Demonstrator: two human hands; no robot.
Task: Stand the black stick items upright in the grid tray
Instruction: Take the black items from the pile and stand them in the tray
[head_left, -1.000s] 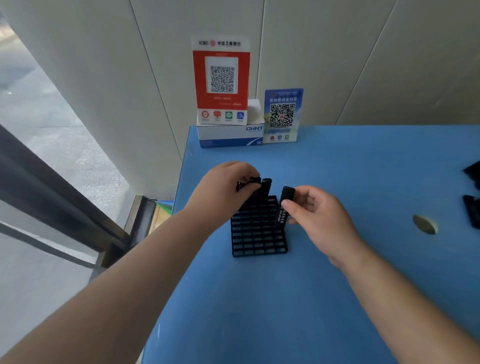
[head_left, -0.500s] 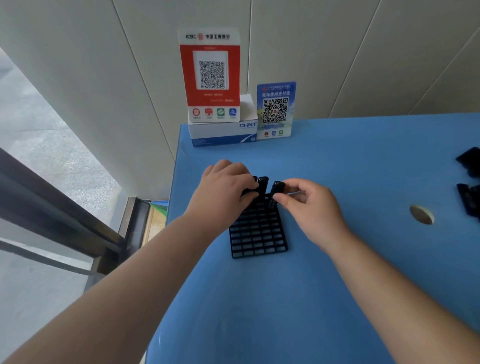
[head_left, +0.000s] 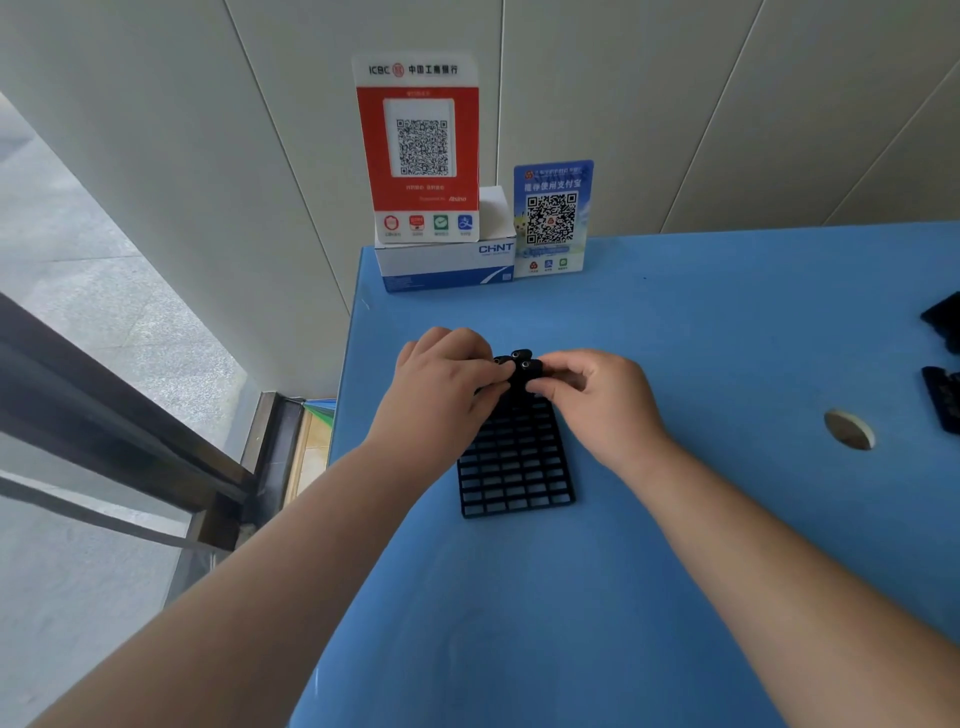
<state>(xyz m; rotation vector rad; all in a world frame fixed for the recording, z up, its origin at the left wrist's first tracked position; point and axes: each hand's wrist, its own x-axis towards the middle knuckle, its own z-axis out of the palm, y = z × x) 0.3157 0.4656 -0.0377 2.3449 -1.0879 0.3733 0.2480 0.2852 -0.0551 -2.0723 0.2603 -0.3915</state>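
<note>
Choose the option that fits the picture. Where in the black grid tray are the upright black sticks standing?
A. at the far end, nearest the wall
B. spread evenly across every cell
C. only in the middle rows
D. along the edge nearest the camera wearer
A: the black sticks stand clustered at the far end of the grid tray, between the left hand and right hand; the visible nearer cells show only blue table.
</note>
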